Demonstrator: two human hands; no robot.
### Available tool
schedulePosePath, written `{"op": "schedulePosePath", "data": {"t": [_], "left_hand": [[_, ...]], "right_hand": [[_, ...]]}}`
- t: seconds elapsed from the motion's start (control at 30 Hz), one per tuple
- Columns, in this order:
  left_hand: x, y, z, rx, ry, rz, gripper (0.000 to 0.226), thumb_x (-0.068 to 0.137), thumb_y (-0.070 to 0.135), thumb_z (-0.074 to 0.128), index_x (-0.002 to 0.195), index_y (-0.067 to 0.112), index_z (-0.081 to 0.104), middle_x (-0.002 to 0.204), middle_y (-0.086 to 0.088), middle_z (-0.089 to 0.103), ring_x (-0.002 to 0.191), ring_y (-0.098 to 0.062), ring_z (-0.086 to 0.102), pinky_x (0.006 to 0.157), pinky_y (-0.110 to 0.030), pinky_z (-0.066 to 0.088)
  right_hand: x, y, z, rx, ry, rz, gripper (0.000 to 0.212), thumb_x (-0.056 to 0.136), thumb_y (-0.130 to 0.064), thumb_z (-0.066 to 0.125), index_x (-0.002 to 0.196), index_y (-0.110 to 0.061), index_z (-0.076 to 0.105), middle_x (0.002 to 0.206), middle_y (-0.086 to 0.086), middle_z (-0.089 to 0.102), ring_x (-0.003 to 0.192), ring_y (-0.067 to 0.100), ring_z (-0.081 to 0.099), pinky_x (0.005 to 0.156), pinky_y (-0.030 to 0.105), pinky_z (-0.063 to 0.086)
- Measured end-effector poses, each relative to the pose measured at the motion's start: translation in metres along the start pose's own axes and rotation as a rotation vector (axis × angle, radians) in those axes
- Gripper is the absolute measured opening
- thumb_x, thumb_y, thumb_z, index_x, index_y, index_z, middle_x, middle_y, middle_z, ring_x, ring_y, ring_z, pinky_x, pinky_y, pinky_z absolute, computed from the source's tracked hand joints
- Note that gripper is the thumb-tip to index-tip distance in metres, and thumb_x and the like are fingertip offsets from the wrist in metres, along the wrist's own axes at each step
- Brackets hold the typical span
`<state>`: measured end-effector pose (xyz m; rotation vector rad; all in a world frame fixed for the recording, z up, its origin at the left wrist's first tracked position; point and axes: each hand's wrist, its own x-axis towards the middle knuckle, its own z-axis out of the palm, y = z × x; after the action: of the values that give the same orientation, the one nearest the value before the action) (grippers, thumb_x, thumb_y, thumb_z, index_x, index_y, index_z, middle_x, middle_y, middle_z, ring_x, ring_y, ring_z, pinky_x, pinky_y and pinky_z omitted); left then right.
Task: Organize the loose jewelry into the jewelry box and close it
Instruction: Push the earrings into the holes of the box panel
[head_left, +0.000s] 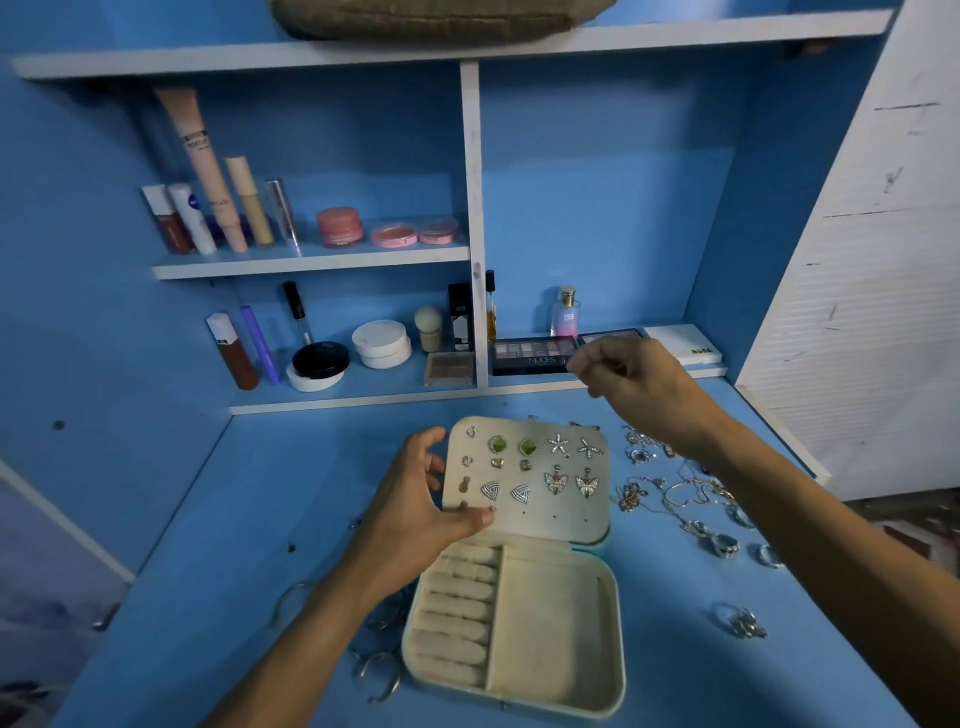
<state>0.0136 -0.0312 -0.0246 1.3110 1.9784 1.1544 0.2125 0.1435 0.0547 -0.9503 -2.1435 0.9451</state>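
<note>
An open cream jewelry box (558, 618) lies on the blue desk, its lid panel (566, 504) tilted back and studded with several earrings (556, 480). My left hand (421, 499) grips the lid's left edge, thumb on the panel front. My right hand (631, 382) hovers above and behind the box with fingertips pinched together; what it pinches is too small to make out. Loose chains and rings (685, 499) are scattered to the right of the box. Bangles (376, 670) lie left of the box, partly under my forearm.
Two rings (740, 621) sit at the right front of the desk. Makeup palettes (535, 353), a perfume bottle (565, 312), compacts and tubes fill the low shelves behind. A white louvred panel (852, 291) bounds the right side.
</note>
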Motion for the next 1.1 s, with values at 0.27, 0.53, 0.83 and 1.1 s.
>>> {"op": "schedulePosePath", "data": {"t": [0.27, 0.53, 0.83, 1.1], "left_hand": [[-0.005, 0.008, 0.002, -0.006, 0.020, 0.056, 0.067, 0.073, 0.023, 0.089, 0.125, 0.031, 0.047, 0.110, 0.012, 0.061, 0.095, 0.008, 0.055, 0.075, -0.005, 0.043], [-0.016, 0.015, 0.006, -0.001, 0.146, 0.154, 0.061, 0.071, 0.016, 0.091, 0.109, 0.034, 0.047, 0.100, 0.014, 0.062, 0.091, 0.010, 0.057, 0.073, -0.006, 0.043], [-0.027, 0.000, 0.004, 0.157, 0.208, 0.317, 0.061, 0.069, 0.055, 0.084, 0.108, 0.062, 0.037, 0.104, 0.024, 0.057, 0.100, -0.003, 0.057, 0.083, -0.016, 0.047], [-0.023, -0.018, -0.001, 0.438, 0.315, 0.717, 0.037, 0.075, 0.046, 0.066, 0.101, 0.026, 0.050, 0.080, 0.011, 0.062, 0.077, -0.007, 0.053, 0.070, -0.022, 0.043]], "right_hand": [[0.005, 0.001, -0.006, 0.026, -0.065, 0.077, 0.015, 0.100, -0.029, 0.058, 0.096, -0.023, 0.071, 0.094, 0.007, 0.071, 0.080, 0.011, 0.066, 0.077, 0.031, 0.051], [0.007, 0.002, -0.006, 0.246, -0.210, 0.246, 0.015, 0.100, -0.014, 0.057, 0.102, -0.008, 0.071, 0.085, 0.006, 0.062, 0.079, 0.014, 0.060, 0.077, 0.027, 0.049], [0.007, 0.004, 0.019, 0.387, -0.569, 0.375, 0.013, 0.098, -0.011, 0.060, 0.095, -0.010, 0.072, 0.085, 0.005, 0.069, 0.077, 0.016, 0.063, 0.074, 0.023, 0.052], [-0.010, -0.010, 0.045, 0.025, -0.752, 0.059, 0.015, 0.097, -0.010, 0.057, 0.094, -0.015, 0.071, 0.082, 0.001, 0.069, 0.074, 0.005, 0.063, 0.070, 0.018, 0.051]]}}
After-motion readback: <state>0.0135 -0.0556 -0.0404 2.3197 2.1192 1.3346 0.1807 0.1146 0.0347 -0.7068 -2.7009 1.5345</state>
